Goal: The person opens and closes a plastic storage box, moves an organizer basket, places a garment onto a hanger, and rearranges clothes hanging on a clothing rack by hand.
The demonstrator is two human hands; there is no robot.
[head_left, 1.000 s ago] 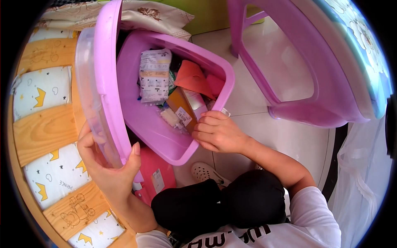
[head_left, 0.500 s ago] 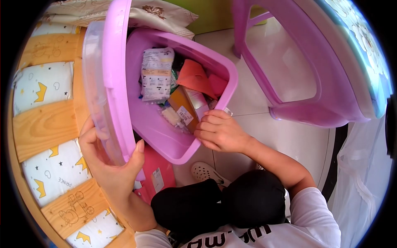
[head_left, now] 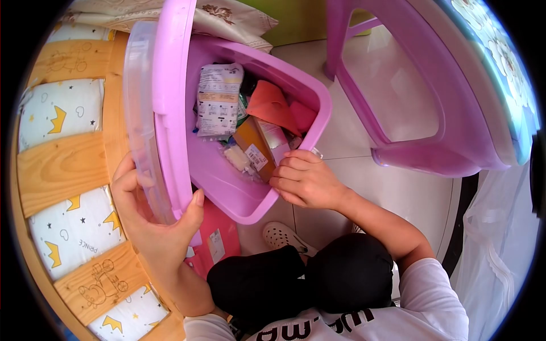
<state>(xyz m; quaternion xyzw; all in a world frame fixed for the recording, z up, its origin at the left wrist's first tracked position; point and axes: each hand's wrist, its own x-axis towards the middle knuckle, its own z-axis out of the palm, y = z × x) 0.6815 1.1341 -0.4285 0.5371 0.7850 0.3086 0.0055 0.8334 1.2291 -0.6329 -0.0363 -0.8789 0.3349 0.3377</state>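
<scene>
My left hand [head_left: 162, 227] is wrapped round the lower edge of a lid with a purple rim [head_left: 173, 113] and a clear raised top [head_left: 139, 108]. The lid stands on edge along the left side of a purple storage bin [head_left: 233, 199]. Closed over the bin's near right rim is my right hand [head_left: 307, 181]. Inside the bin lie a white printed packet [head_left: 219, 102], an orange-red folded piece [head_left: 272, 105], a brown box [head_left: 250, 139] with a label and a small clear bag [head_left: 236, 158] of pale pieces. Things under these are partly hidden.
A wooden crib side [head_left: 62, 170] with printed padding runs along the left. A purple stool or table leg frame [head_left: 409, 153] stands on the tiled floor at right. Below the bin is a red box [head_left: 219, 233]. Patterned cloth [head_left: 239, 23] hangs behind.
The lid and my left hand have shifted slightly to the right, so the lid overlaps more of the bin's left side. The bin and my right hand have moved a little right.
</scene>
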